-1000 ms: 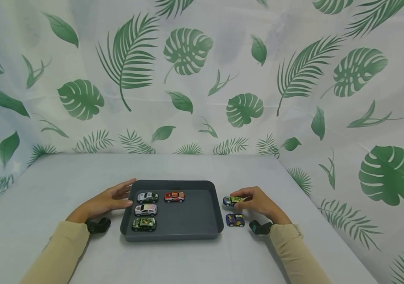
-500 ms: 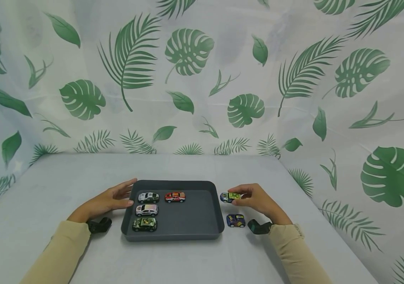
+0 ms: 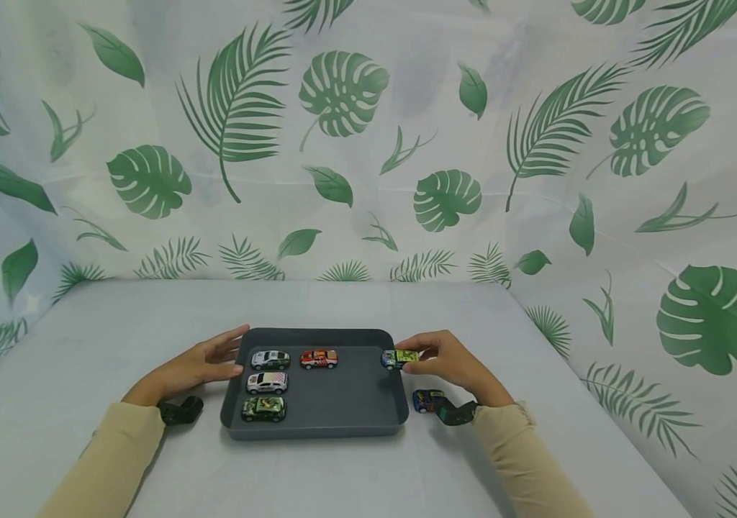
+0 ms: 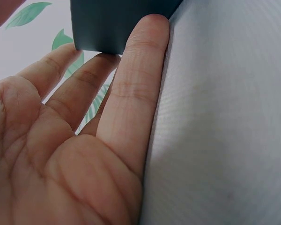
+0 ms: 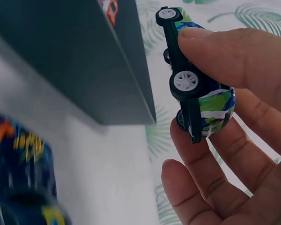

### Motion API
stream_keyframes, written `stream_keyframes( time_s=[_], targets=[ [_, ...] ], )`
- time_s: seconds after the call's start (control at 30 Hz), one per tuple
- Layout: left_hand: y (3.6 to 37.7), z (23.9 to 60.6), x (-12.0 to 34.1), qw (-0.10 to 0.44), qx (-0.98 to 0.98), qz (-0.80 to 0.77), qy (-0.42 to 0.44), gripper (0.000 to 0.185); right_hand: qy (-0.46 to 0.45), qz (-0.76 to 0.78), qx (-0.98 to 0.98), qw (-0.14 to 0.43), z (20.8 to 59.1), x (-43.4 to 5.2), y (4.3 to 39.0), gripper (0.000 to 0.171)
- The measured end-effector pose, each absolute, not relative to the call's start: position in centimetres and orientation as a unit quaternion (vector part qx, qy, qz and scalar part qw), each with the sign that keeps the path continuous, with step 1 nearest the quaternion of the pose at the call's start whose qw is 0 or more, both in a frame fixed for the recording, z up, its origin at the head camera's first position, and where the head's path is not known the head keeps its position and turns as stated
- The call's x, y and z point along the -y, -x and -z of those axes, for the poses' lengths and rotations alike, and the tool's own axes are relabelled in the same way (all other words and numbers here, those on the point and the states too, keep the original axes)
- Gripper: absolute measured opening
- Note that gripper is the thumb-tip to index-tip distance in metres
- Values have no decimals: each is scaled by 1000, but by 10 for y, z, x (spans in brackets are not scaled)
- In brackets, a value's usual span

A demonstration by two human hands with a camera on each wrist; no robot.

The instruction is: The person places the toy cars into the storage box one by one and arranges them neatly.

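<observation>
My right hand (image 3: 449, 361) pinches a green and blue toy car (image 3: 399, 359) between thumb and fingers, over the right rim of a dark grey tray (image 3: 349, 396). In the right wrist view the held toy car (image 5: 196, 84) shows its wheels and black underside, raised beside the tray wall (image 5: 75, 56). My left hand (image 3: 193, 367) touches the tray's left side with fingers extended. From the left wrist, the thumb (image 4: 136, 89) lies along the table with its tip at the tray wall (image 4: 103, 28); other fingertips meet the tray's edge.
Inside the tray are a white and green car (image 3: 270, 360), a white car (image 3: 268, 383), a camouflage car (image 3: 263, 409) and a red-orange car (image 3: 319, 359). A dark blue car (image 3: 427, 401) sits on the white table right of the tray, partly behind the right wrist camera (image 3: 455, 412).
My right hand has lifted the green and blue car from beside the tray and carried it left, over the tray's right rim. The left hand stays at the tray.
</observation>
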State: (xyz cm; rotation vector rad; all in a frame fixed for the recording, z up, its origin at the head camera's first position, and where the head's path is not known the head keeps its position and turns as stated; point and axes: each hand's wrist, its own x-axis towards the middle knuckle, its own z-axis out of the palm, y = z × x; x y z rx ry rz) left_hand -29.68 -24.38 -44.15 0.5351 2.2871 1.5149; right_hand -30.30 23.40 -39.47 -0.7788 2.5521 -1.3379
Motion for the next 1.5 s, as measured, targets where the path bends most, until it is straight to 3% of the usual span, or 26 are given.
stream_keyframes(
  time_s=[1.03,1.5],
  targets=[
    [295,438,241,178,-811,-531,-171,96,286,444,-844,93,391,-177,297,34],
    [297,440,244,179,-810,-531,-172,98,235,444,-859,97,389,-144,291,32]
  ],
)
